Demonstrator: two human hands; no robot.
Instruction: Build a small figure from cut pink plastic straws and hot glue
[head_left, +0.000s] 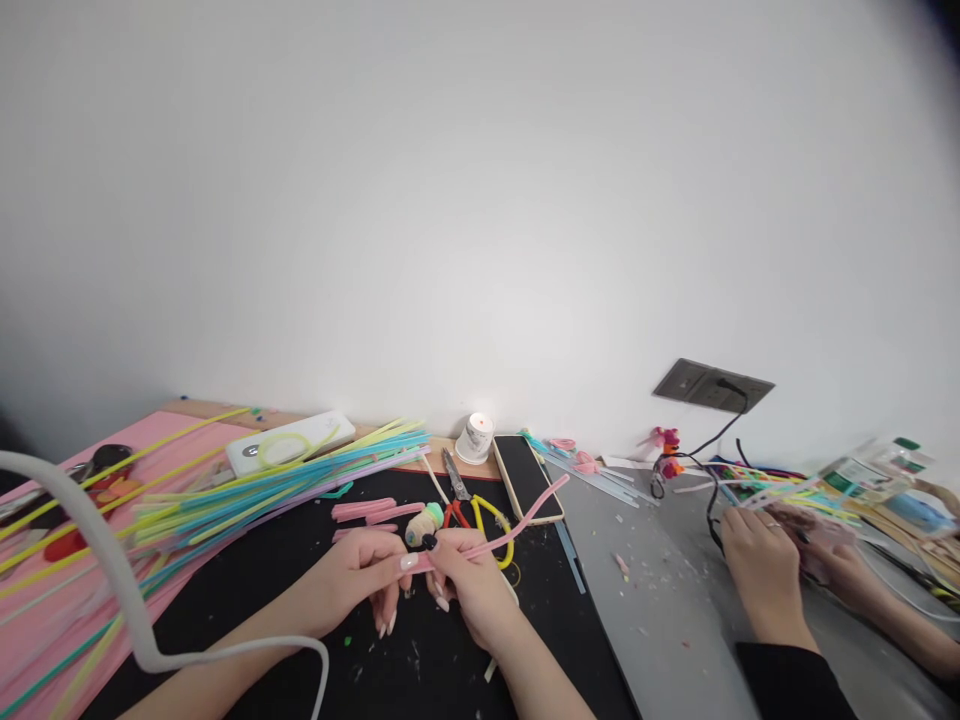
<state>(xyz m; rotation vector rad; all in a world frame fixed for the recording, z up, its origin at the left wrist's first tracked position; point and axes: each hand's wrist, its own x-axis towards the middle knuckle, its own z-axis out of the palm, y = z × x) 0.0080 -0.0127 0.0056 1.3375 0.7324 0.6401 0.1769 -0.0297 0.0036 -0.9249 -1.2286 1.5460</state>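
A pink pipe cleaner [529, 515] stretches between my two hands, its free end rising to the right. My left hand [367, 575] pinches it between thumb and forefinger. Close beside, my right hand [472, 590] grips it with the thumb on top. Just beyond my fingers are a small cream-and-green figure [425, 524] and a black bead-like piece [429, 542]; I cannot tell if either touches my hands. Several short pink pipe cleaner pieces [367, 510] lie on the black mat [397, 660]. Pliers [456, 478] with red and yellow handles rest behind my right hand.
Long coloured pipe cleaners [277, 490] cover the left side, near a white power bank [291, 443]. A paper cup [475, 440] and a phone [527, 478] sit by the wall. A white cable [120, 560] arcs at front left. At right, another person's hands [761, 560] work near a socket [712, 385].
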